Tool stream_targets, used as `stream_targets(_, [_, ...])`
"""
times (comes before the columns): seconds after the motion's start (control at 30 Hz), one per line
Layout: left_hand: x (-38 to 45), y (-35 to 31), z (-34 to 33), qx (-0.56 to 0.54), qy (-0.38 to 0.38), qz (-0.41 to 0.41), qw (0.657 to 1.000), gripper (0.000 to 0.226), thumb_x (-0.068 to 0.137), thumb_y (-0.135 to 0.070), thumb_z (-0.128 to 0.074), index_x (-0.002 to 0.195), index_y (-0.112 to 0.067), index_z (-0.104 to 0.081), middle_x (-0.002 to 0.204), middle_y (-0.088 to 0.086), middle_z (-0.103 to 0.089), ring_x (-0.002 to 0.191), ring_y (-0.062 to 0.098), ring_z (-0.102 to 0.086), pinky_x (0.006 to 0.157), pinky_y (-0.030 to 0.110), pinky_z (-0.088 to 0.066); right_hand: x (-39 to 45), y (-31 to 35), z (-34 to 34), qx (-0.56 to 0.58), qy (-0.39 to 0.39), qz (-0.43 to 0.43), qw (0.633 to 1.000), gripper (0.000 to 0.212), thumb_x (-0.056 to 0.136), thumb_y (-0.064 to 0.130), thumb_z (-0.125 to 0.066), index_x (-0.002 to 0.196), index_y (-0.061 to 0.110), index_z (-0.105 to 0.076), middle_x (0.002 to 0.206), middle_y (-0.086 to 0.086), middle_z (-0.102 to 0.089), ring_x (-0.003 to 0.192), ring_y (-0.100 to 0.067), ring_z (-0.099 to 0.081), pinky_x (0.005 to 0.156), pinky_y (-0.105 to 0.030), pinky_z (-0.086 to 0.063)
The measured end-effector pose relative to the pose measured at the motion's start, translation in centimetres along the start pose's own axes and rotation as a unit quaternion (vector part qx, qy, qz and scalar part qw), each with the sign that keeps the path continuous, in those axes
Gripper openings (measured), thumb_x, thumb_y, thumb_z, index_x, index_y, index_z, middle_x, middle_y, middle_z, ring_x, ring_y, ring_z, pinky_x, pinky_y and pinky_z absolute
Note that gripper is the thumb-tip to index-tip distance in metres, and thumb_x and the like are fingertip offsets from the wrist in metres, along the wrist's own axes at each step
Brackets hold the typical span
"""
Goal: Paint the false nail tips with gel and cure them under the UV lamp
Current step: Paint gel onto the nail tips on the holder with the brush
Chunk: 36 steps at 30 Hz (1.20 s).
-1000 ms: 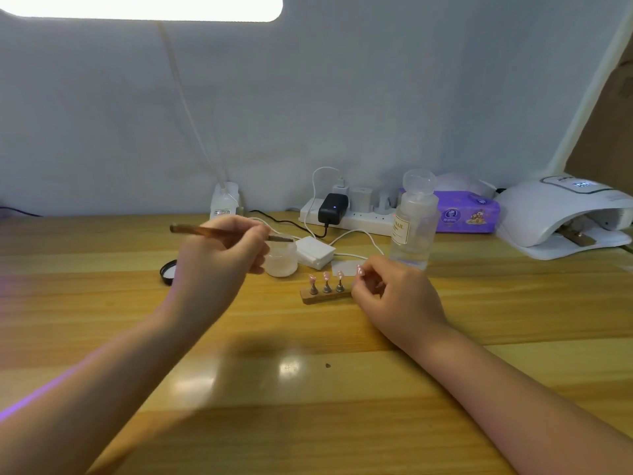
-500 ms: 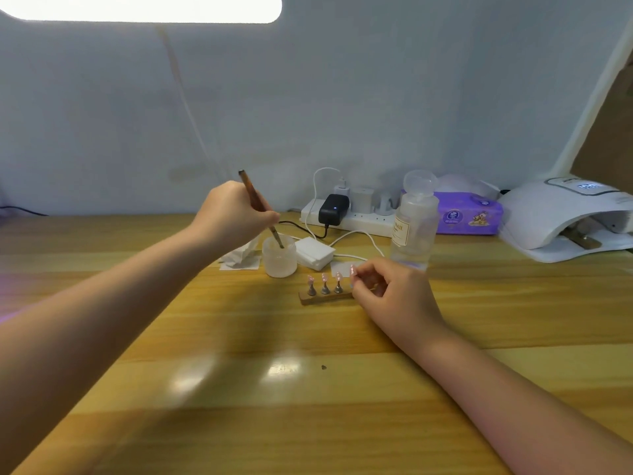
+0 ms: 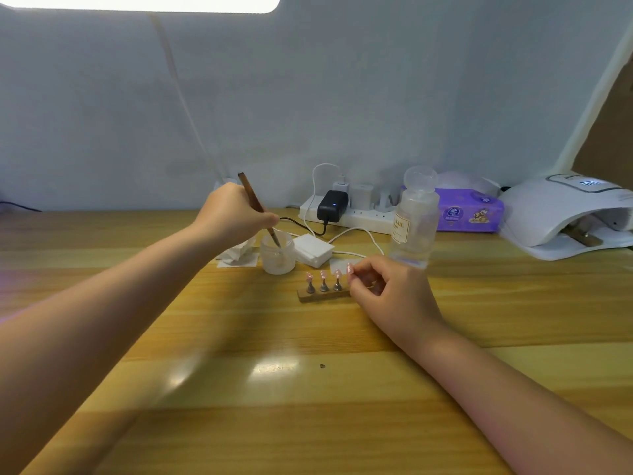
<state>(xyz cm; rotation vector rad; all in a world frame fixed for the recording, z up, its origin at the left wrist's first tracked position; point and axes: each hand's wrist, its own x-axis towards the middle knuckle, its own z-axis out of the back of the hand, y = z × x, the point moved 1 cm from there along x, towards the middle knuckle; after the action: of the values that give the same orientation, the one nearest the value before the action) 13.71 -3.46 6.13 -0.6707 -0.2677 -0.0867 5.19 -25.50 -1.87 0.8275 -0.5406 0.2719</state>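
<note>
A: Left hand (image 3: 233,214) fingers pinch the brush (image 3: 259,209), tip in the jar (image 3: 277,252).

B: Right hand (image 3: 387,289) fingers seemingly pinch one light, brittle nail tip (image 3: 349,269); grip its stand (image 3: 323,293).

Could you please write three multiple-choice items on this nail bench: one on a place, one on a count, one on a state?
1. Where is the brush tip?
A. inside the frosted jar
B. on a nail tip
C. flat on the table

2. How many nail tips stand clear of the hands on the wooden holder?
A. one
B. three
C. six

3. What is the left hand doing?
A. lying open
B. gripping the brush
C. lifting the clear bottle

Answers: 1 A, the bristle end dips into the jar's mouth. 2 B, three pink tips show on pegs, with a fourth at the right hand. 3 B, its fingers are closed around the handle.
</note>
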Motion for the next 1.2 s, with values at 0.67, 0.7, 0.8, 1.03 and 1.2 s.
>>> stream_targets(0.67, [-1.1,0.3,1.2,-0.113,-0.052,0.034,0.992,0.021,0.085,-0.031,-0.071,0.073,-0.015,-0.069,0.067,-0.004,-0.062,0.064,0.01,-0.055,0.055,0.023,-0.041,-0.1,0.2,0.1,-0.008,-0.005,-0.01,1.0,0.008,0.083,0.02,-0.067,0.082,0.028,-0.069,0.067,0.015,-0.062,0.059,-0.004,-0.053,0.06,-0.031,-0.049])
stream_targets(0.7, [-1.2,0.3,1.1,-0.113,-0.049,0.035,0.992,0.022,0.086,-0.031,-0.071,0.071,-0.015,-0.069,0.066,-0.004,-0.061,0.064,0.011,-0.055,0.056,0.024,-0.041,-0.1,0.2,0.1,-0.005,-0.005,-0.01,1.0,0.009,0.083,0.02,-0.067,0.082,0.028,-0.069,0.067,0.015,-0.062,0.06,-0.003,-0.053,0.059,-0.029,-0.048])
stream_targets(0.8, [-1.5,0.3,1.1,-0.16,-0.089,0.034,0.983,0.023,0.085,-0.029,-0.07,0.073,-0.01,-0.07,0.066,0.001,-0.06,0.063,0.014,-0.053,0.056,0.025,-0.042,0.0,0.1,0.1,0.003,-0.005,-0.011,1.0,0.009,0.084,0.019,-0.067,0.082,0.027,-0.07,0.066,0.017,-0.061,0.062,0.0,-0.054,0.058,-0.022,-0.045])
stream_targets(1.03, [-5.2,-0.5,1.0,-0.341,-0.139,-0.09,0.925,0.01,0.086,-0.026,-0.073,0.078,-0.019,-0.072,0.064,-0.004,-0.071,0.045,0.001,-0.057,0.044,0.014,-0.043,0.1,0.2,0.3,0.05,-0.043,-0.025,0.998,0.007,0.084,0.02,-0.07,0.081,0.02,-0.076,0.058,0.017,-0.061,0.061,-0.001,-0.056,0.055,-0.011,-0.041])
stream_targets(1.2, [-9.1,-1.1,-1.4,-0.416,-0.107,-0.134,0.893,0.008,0.082,-0.021,-0.078,0.077,-0.028,-0.076,0.07,0.003,-0.073,0.053,0.013,-0.065,0.047,0.02,-0.049,0.0,0.2,0.4,0.127,-0.038,-0.065,0.989,0.006,0.083,0.019,-0.072,0.085,0.024,-0.075,0.062,0.011,-0.066,0.059,0.001,-0.058,0.057,-0.009,-0.043])
